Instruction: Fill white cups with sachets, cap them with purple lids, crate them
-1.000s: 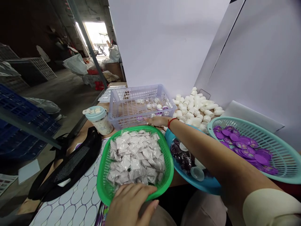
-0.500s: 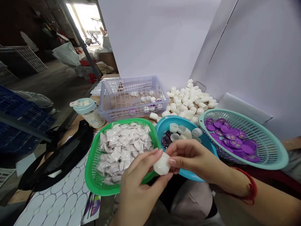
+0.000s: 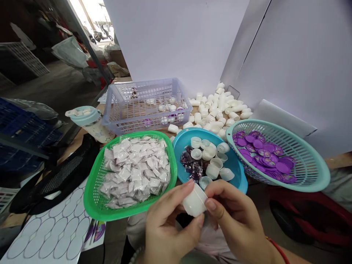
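Observation:
Between both hands, low in the middle of the head view, is a small white plastic cup (image 3: 194, 201), tilted. My left hand (image 3: 173, 222) grips it from the left with thumb and fingers. The fingertips of my right hand (image 3: 233, 216) pinch its right rim; whether anything sits inside cannot be seen. Just beyond my hands, a blue basin (image 3: 239, 176) holds several white translucent cups (image 3: 212, 171) and small dark purple packets (image 3: 189, 161). To the left, a green basket (image 3: 89, 194) is filled with small clear-wrapped white packets (image 3: 137, 172).
A teal basket (image 3: 313, 172) with purple discs (image 3: 265, 157) stands at right. White capsule pieces (image 3: 211, 110) are heaped behind the basin. A lavender crate (image 3: 121, 124) holds a few balls. A lidded tumbler (image 3: 93, 124), black mesh bag (image 3: 66, 179) and patterned sheet (image 3: 52, 234) lie left.
The view has shifted, with my hands and the cup now lower in it and clear of the blue basin. The cup has turned in my fingers; both hands still hold it.

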### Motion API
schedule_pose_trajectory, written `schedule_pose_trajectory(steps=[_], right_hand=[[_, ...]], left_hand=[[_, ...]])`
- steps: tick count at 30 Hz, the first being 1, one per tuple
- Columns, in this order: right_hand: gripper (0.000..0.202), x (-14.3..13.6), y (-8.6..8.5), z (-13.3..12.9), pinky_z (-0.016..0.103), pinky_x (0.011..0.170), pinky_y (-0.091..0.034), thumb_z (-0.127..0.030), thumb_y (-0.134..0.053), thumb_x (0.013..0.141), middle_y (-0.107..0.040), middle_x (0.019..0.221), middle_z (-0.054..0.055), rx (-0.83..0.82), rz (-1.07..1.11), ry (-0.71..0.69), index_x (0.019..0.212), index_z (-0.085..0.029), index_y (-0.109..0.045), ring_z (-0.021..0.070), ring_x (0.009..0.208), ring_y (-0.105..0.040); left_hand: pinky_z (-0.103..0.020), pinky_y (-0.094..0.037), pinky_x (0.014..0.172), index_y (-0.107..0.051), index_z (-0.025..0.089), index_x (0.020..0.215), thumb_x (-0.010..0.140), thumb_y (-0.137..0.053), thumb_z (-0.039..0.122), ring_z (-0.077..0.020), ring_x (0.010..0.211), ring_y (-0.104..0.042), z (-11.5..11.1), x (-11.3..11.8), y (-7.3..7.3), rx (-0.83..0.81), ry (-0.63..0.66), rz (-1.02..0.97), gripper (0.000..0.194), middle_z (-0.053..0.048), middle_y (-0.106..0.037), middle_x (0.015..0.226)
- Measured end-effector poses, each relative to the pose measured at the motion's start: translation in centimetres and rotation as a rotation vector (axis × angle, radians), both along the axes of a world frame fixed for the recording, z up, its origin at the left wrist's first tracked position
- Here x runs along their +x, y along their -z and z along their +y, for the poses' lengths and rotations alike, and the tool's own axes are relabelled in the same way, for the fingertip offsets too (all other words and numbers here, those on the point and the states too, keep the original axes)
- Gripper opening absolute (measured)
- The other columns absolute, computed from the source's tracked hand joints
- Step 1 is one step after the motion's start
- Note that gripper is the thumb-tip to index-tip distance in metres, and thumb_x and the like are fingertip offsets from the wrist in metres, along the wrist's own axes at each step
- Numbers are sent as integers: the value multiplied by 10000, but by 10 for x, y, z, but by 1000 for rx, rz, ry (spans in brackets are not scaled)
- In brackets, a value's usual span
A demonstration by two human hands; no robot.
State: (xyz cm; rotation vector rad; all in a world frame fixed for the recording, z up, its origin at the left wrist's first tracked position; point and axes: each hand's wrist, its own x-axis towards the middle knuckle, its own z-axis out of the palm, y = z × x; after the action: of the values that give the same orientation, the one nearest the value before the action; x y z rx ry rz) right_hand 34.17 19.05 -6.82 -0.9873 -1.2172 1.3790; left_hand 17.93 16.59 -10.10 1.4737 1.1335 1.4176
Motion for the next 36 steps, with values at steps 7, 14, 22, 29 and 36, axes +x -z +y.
schedule_pose_trajectory(steps=[7,14,22,29,36], right_hand=[[96,-12,23,-8,391,704,-545,-381,-534,1070,-583,1045,71,375,-306,181,1128,-360,-607,233,829,-594],[297,3,20,11,327,608,-496,-489,-446,1109,-675,888,40,640,-577,-13,1262,-261,-559,201,714,-643],[337,6,14,17,300,543,-381,-416,-321,1134,-540,702,-10,1019,-621,-44,1142,-169,-550,152,563,-512],[287,-19,31,5,309,523,-349,-449,-366,1101,-507,706,-15,867,-543,108,1084,-211,-526,162,561,-503],[125,9,0,-12,384,493,-388,-357,-524,1068,-610,658,23,1104,-696,7,1071,-250,-588,210,532,-566]], left_hand=[[-390,-599,1046,-467,255,1498,1102,-327,595,-256,1264,-686,-8,21,-1,-209,-9,172,540,-151,-636,1451],[-391,-551,974,-585,247,1260,1062,-362,684,-247,1022,-682,-11,25,-21,-391,-5,77,529,-120,-704,1211],[-289,-462,758,-591,223,1001,1056,-386,702,-158,778,-525,-16,16,-26,-541,148,-135,524,-9,-536,864],[-293,-449,703,-555,230,1060,946,-513,810,-156,726,-487,-17,9,-9,-562,219,-395,593,0,-547,841],[-245,-299,504,-543,225,853,941,-539,783,-123,567,-381,-18,4,-7,-758,292,-585,564,26,-478,644]])
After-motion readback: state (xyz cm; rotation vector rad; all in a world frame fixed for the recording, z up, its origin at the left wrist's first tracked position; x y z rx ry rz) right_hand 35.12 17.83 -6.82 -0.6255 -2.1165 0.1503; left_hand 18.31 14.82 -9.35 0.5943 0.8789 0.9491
